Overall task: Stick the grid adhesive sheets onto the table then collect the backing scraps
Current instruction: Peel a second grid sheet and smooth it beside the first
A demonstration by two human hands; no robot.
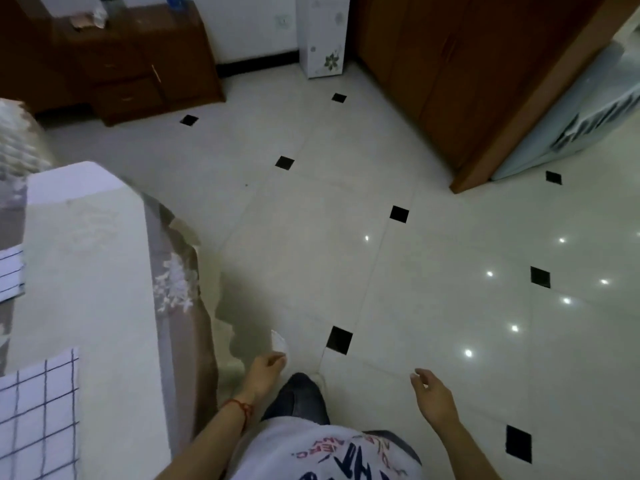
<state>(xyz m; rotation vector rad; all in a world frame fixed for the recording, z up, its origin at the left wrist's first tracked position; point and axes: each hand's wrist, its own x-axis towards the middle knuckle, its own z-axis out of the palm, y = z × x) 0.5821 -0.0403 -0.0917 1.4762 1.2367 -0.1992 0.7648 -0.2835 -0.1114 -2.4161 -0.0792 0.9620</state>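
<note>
I stand beside the white table [86,258] at the left, looking down at the tiled floor. A grid adhesive sheet [38,417] lies flat on the table's near corner, and the edge of another grid sheet [10,271] shows at the far left. My left hand [266,367] hangs low next to the table's cloth and pinches a small pale backing scrap [280,341] between its fingertips. My right hand [431,393] hovers over the floor to the right, fingers loosely curled, holding nothing.
A lace-trimmed tablecloth [176,282] drapes down the table's side. A dark wooden desk [138,64] stands at the back left, a wooden wardrobe [467,81] at the back right, and a white floral box [323,36] against the wall between them. My foot [301,396] is below.
</note>
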